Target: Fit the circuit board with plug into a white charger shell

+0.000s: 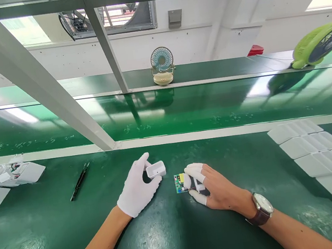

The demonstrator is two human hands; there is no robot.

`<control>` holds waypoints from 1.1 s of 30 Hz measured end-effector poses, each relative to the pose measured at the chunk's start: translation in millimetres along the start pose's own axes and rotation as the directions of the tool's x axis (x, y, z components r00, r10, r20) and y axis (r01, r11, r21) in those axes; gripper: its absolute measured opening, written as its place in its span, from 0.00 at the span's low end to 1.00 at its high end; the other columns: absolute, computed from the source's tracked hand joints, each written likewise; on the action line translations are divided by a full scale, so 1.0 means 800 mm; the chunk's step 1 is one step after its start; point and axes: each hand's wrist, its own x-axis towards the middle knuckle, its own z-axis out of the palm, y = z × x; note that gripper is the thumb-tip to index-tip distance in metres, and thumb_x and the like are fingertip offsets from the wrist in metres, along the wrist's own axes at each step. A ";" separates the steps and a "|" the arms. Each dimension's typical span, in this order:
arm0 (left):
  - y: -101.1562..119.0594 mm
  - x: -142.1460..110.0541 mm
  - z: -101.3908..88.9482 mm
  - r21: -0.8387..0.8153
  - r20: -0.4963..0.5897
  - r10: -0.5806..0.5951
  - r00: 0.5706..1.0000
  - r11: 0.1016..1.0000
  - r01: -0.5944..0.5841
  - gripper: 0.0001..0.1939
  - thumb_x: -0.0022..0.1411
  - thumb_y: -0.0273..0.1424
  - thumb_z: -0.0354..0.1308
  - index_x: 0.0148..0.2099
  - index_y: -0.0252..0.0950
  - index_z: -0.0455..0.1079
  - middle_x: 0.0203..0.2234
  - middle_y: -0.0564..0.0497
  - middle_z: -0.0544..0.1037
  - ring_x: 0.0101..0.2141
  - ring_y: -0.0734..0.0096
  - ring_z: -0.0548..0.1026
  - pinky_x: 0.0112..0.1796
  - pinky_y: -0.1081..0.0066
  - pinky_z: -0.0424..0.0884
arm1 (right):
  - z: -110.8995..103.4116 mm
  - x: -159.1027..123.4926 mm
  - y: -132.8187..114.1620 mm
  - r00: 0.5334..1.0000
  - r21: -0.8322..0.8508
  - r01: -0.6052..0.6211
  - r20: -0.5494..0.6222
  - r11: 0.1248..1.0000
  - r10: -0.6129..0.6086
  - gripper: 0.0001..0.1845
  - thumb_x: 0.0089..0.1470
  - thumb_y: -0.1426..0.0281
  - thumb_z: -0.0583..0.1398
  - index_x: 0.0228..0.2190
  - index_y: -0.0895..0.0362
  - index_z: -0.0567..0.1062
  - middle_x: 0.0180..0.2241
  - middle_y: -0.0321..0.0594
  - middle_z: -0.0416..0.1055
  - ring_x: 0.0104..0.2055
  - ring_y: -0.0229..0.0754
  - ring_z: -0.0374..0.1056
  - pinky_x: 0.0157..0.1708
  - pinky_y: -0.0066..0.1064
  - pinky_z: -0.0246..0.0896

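My left hand, in a white glove, is closed on a small white plastic housing, gripped between thumb and fingers just above the bench. To its right my right hand, with white finger cots on the fingertips and a watch on the wrist, has its fingers around a small green circuit board. The board bears a yellow component and blue parts. A white piece and some wiring show between the right thumb and fingers; part of the board is hidden by them. The housing and the board are apart.
Black tweezers lie on the green bench at left. White housings with wires are piled at far left, and white trays at right. Beyond a rail runs a green conveyor; a small fan and a green fan stand behind.
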 end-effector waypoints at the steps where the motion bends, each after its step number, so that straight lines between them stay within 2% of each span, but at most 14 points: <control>1: 0.000 0.000 0.000 -0.015 -0.011 -0.008 1.000 1.000 0.008 0.40 0.58 0.32 0.65 0.69 0.45 0.53 0.48 0.50 0.73 0.48 0.61 0.74 0.54 0.56 0.70 | 0.000 0.000 0.000 1.000 -0.003 0.002 -0.006 1.000 -0.002 0.34 0.60 0.70 0.61 0.64 0.58 0.59 0.55 0.52 0.71 0.61 0.55 0.64 0.60 0.53 0.66; 5: 0.004 -0.003 0.001 -0.104 0.113 -0.007 0.994 0.994 0.019 0.53 0.51 0.32 0.70 0.73 0.45 0.46 0.53 0.48 0.72 0.37 0.68 0.75 0.42 0.61 0.76 | 0.000 0.000 -0.003 0.999 -0.007 0.015 -0.035 1.000 -0.015 0.35 0.59 0.71 0.61 0.65 0.57 0.58 0.54 0.53 0.71 0.59 0.55 0.66 0.57 0.52 0.68; 6: 0.005 -0.003 0.002 -0.116 0.145 -0.004 0.989 0.993 0.021 0.56 0.50 0.32 0.71 0.74 0.45 0.44 0.56 0.46 0.71 0.37 0.67 0.76 0.40 0.62 0.76 | 0.000 0.001 -0.003 0.999 -0.006 0.017 -0.040 1.000 -0.017 0.35 0.59 0.72 0.61 0.65 0.57 0.57 0.54 0.53 0.71 0.59 0.55 0.66 0.56 0.52 0.69; 8: 0.007 -0.001 0.007 -0.108 0.171 -0.009 0.985 0.994 0.028 0.60 0.49 0.34 0.72 0.75 0.44 0.40 0.62 0.42 0.67 0.45 0.60 0.77 0.44 0.60 0.77 | 0.000 0.001 -0.003 0.999 -0.002 0.014 -0.048 1.000 -0.014 0.35 0.59 0.72 0.61 0.65 0.57 0.58 0.55 0.53 0.71 0.59 0.55 0.66 0.57 0.53 0.68; 9: 0.008 0.000 0.010 -0.095 0.167 -0.013 0.986 0.995 0.029 0.59 0.50 0.35 0.72 0.75 0.43 0.40 0.64 0.42 0.66 0.51 0.56 0.75 0.49 0.58 0.75 | 0.000 0.001 -0.003 0.999 0.000 0.013 -0.050 1.000 -0.013 0.35 0.59 0.71 0.61 0.65 0.57 0.58 0.55 0.53 0.70 0.60 0.56 0.65 0.58 0.53 0.67; 11: 0.008 0.004 0.015 -0.056 0.150 -0.008 0.989 0.998 0.017 0.51 0.53 0.35 0.70 0.74 0.42 0.48 0.64 0.44 0.67 0.59 0.52 0.70 0.57 0.55 0.69 | 0.000 0.001 -0.003 0.999 0.002 0.009 -0.047 1.000 -0.009 0.34 0.59 0.70 0.61 0.65 0.57 0.59 0.55 0.52 0.71 0.63 0.57 0.63 0.60 0.55 0.64; 13: 0.009 0.005 0.018 -0.015 0.143 0.024 0.990 1.000 -0.022 0.43 0.54 0.34 0.68 0.69 0.42 0.57 0.60 0.45 0.72 0.58 0.53 0.72 0.58 0.54 0.68 | 0.000 0.002 -0.004 0.999 0.004 0.006 -0.037 1.000 -0.006 0.32 0.59 0.70 0.62 0.63 0.57 0.62 0.52 0.51 0.73 0.64 0.57 0.62 0.61 0.55 0.64; 16: 0.010 0.002 0.017 0.053 0.115 0.102 0.988 0.993 -0.109 0.39 0.52 0.34 0.69 0.65 0.41 0.64 0.53 0.45 0.74 0.53 0.52 0.73 0.55 0.53 0.70 | -0.002 0.005 -0.010 0.999 0.008 0.017 -0.049 1.000 -0.017 0.30 0.58 0.72 0.62 0.61 0.56 0.64 0.50 0.50 0.73 0.60 0.56 0.65 0.58 0.52 0.67; 19: 0.010 -0.005 0.015 0.084 0.069 0.149 0.986 0.984 -0.154 0.41 0.51 0.34 0.70 0.67 0.43 0.62 0.54 0.45 0.71 0.55 0.52 0.71 0.56 0.53 0.69 | -0.007 0.006 -0.019 0.996 0.062 0.027 -0.091 0.998 -0.021 0.34 0.55 0.76 0.61 0.62 0.54 0.61 0.48 0.48 0.74 0.56 0.53 0.68 0.53 0.49 0.71; 22: 0.007 -0.012 0.017 0.059 0.083 0.201 0.976 0.977 -0.207 0.42 0.54 0.30 0.68 0.69 0.46 0.59 0.56 0.45 0.69 0.53 0.56 0.73 0.54 0.57 0.72 | -0.011 0.005 -0.026 0.992 0.154 0.000 -0.125 0.988 0.020 0.33 0.54 0.79 0.60 0.60 0.50 0.63 0.43 0.43 0.74 0.51 0.50 0.71 0.47 0.45 0.73; 25: 0.000 -0.014 0.022 0.046 0.117 0.280 0.953 0.957 -0.286 0.42 0.55 0.27 0.65 0.70 0.45 0.57 0.56 0.43 0.68 0.54 0.57 0.73 0.54 0.58 0.73 | -0.010 0.002 -0.028 0.975 0.164 0.038 -0.222 0.986 -0.001 0.35 0.53 0.78 0.61 0.61 0.50 0.61 0.44 0.44 0.73 0.51 0.51 0.71 0.50 0.47 0.72; 28: -0.005 -0.015 0.028 0.059 0.147 0.276 0.950 0.956 -0.287 0.43 0.54 0.27 0.67 0.70 0.45 0.57 0.57 0.42 0.68 0.55 0.54 0.72 0.54 0.56 0.73 | -0.007 0.000 -0.030 0.947 0.112 0.103 -0.316 0.988 -0.063 0.40 0.54 0.77 0.62 0.65 0.51 0.56 0.47 0.46 0.73 0.54 0.54 0.70 0.53 0.52 0.69; 33: -0.004 -0.016 0.030 0.119 0.168 0.287 0.943 0.944 -0.308 0.45 0.53 0.27 0.68 0.70 0.48 0.58 0.57 0.43 0.69 0.54 0.53 0.73 0.51 0.57 0.75 | -0.008 0.002 -0.035 0.944 0.085 0.126 -0.318 0.988 -0.093 0.42 0.54 0.78 0.62 0.66 0.50 0.53 0.48 0.46 0.73 0.55 0.54 0.69 0.52 0.52 0.69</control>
